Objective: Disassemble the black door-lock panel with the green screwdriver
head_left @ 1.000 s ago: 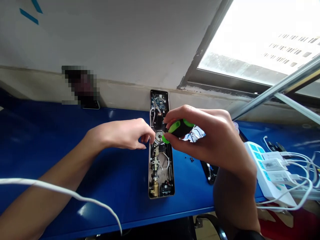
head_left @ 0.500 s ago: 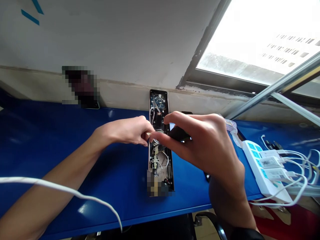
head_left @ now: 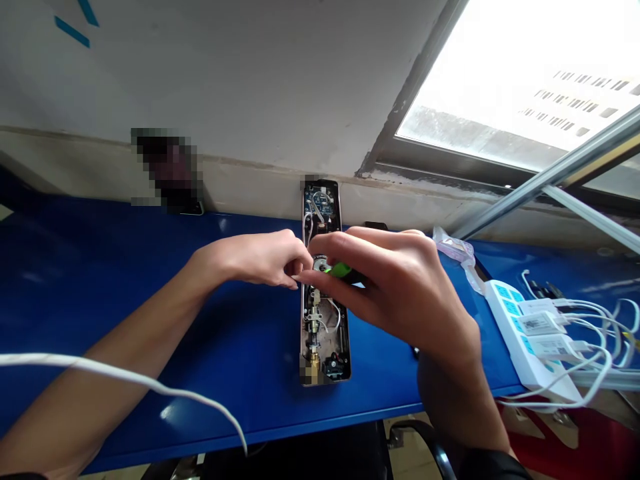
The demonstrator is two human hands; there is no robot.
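Note:
An open, long black housing (head_left: 347, 347) lies on the blue table, its inside facing up. It holds a blue circuit board (head_left: 316, 201), white wires (head_left: 336, 315) and a brass fitting (head_left: 315, 361) at the near end. My left hand (head_left: 273, 260) comes in from the left, thumb and fingers pinched together at the housing's left edge; what lies between them is hidden. My right hand (head_left: 395, 273) arches over the middle of the housing, holding a green-and-black screwdriver (head_left: 341, 270). Its thumb and fingertips nearly meet my left fingertips. The screwdriver's far end is hard to see.
A white power strip (head_left: 505, 320) with plugged-in adapters and tangled cables stands at the right, beside a clear plastic bag (head_left: 455, 250). Across my left forearm hangs a white cable (head_left: 150, 383). A wall (head_left: 250, 80) and metal frame bars (head_left: 530, 180) bound the table.
My right fingers have closed in toward my left fingertips, and the screwdriver's green part now shows. My left hand keeps its pinch. The whole view has shifted slightly.

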